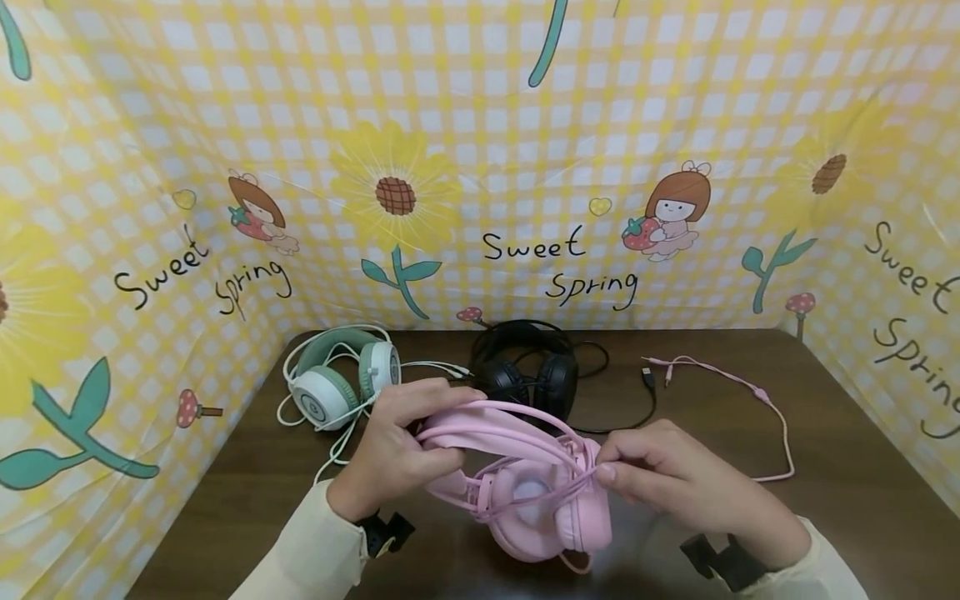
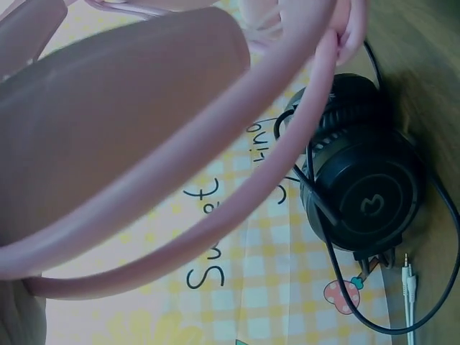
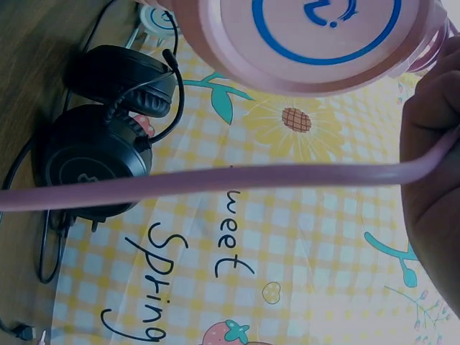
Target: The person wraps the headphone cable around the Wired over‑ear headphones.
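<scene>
Over the brown table (image 1: 225, 521), the left hand (image 1: 405, 442) grips the pink headset (image 1: 517, 537) by its headband (image 1: 495, 432); the right hand (image 1: 682, 479) pinches its cable (image 3: 287, 175), best kept lightly taut.

Green headset (image 1: 327, 393), black headset (image 1: 558, 382) on table (image 1: 847, 492)

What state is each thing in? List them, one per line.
Pink headset: held up.
Pink cable: partly wound round it, far end loose.
Green headset: untouched, on the table.
Black headset: untouched, on the table.
USB plug: unplugged.
Left hand: gripping the pink headset.
Right hand: pinching the pink cable.
</scene>
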`<action>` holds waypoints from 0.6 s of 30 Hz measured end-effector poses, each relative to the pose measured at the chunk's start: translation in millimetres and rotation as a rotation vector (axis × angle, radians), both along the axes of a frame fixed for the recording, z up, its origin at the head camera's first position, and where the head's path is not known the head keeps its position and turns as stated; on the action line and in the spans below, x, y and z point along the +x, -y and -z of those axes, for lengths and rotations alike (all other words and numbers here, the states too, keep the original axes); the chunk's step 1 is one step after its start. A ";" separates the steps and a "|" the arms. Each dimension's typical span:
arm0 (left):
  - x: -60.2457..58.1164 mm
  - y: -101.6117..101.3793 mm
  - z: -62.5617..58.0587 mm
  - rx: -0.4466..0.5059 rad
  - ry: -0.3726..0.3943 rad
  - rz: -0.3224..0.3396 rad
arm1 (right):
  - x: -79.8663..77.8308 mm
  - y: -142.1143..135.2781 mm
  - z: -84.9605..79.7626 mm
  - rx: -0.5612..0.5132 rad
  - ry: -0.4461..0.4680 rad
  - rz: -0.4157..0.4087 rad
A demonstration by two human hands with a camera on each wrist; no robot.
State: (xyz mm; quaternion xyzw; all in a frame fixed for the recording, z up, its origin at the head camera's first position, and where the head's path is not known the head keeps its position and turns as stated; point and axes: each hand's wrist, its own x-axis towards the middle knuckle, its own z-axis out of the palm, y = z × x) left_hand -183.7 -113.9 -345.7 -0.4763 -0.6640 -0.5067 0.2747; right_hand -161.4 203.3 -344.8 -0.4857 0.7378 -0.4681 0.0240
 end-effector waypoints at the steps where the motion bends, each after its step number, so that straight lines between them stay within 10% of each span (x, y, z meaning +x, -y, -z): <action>1: 0.5 0.9 -0.3 0.000 -0.002 0.000 | -1.0 0.8 -0.5 -0.003 -0.004 -0.006; 18: 9.8 4.3 12.4 0.021 0.228 0.148 | -8.5 -7.7 -2.5 -0.031 -0.062 0.024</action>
